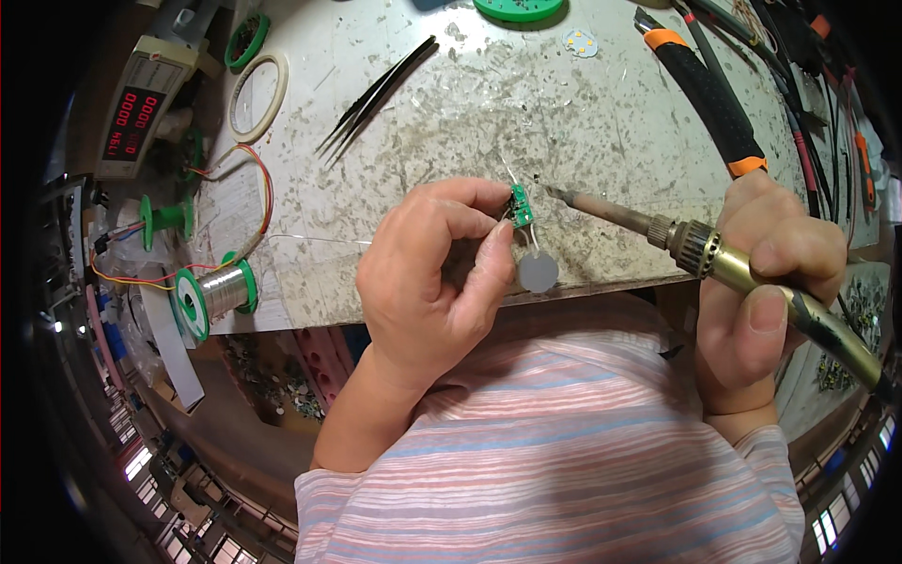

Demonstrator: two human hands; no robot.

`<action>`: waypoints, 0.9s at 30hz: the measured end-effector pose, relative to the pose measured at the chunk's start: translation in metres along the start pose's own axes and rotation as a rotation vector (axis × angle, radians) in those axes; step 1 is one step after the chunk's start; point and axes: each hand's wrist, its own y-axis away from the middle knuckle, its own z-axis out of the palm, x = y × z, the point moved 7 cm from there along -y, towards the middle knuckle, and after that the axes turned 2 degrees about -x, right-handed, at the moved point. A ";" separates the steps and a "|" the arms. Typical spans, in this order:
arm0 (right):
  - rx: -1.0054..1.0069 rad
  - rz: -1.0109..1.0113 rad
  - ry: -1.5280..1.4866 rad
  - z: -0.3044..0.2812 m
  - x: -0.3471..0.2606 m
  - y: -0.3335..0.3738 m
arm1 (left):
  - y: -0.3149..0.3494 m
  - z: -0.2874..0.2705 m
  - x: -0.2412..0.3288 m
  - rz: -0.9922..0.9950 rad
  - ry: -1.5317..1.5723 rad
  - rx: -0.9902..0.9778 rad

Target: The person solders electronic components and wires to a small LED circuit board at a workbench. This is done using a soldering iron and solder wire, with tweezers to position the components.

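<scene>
My left hand [427,268] is closed, pinching a small green circuit board [520,207] between thumb and fingers over the near part of the table. A grey round disc [538,273] hangs by thin pale leads from the board's near end. Thin silvery wire runs from the solder spool [221,293] on the left to behind my left hand, and a short wire end shows just beyond the board. My right hand [775,273] grips a soldering iron [700,246] by its brass-coloured barrel. The iron's dark tip points left, a short gap from the board.
Black tweezers [378,99] and a tape roll [258,97] lie at the left, near a display unit [132,117] with red digits. An orange-and-black cutter [700,94] lies at right beside several tools. A green round container [519,7] and small round board [581,42] lie far back.
</scene>
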 end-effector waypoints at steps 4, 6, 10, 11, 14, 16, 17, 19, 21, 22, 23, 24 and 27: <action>-0.015 -0.025 0.015 0.001 0.003 0.001 | -0.003 -0.001 0.006 0.162 -0.081 -0.004; -0.003 -0.015 0.011 0.000 0.005 0.001 | -0.002 -0.002 0.008 0.121 -0.059 0.005; -0.004 -0.029 0.039 -0.002 0.003 0.000 | 0.003 -0.009 0.009 0.052 -0.048 0.049; -0.004 -0.030 0.039 -0.003 0.005 0.000 | 0.003 -0.009 0.007 0.056 -0.062 0.053; 0.013 -0.039 0.069 -0.006 0.008 -0.001 | 0.005 -0.009 0.007 -0.030 -0.109 0.008; 0.032 -0.062 0.089 -0.008 0.008 -0.001 | 0.001 -0.008 0.008 -0.120 -0.140 -0.042; 0.030 -0.064 0.088 -0.006 0.009 -0.001 | -0.001 -0.004 0.011 -0.131 -0.250 -0.080; 0.043 -0.064 0.118 -0.005 0.009 -0.001 | -0.004 0.003 0.012 -0.149 -0.405 -0.108; 0.064 -0.077 0.081 -0.008 0.012 0.003 | -0.009 0.008 0.013 -0.096 -0.432 -0.096; 0.086 -0.088 0.042 -0.009 0.013 0.006 | -0.010 0.009 0.016 -0.045 -0.462 -0.085; 0.086 -0.095 0.051 -0.010 0.014 0.006 | -0.012 0.011 0.017 -0.037 -0.455 -0.080; 0.084 -0.117 0.083 -0.010 0.014 0.007 | -0.013 0.013 0.017 -0.033 -0.489 -0.102; 0.087 -0.107 0.112 -0.011 0.010 0.010 | -0.015 0.017 0.019 0.022 -0.527 -0.118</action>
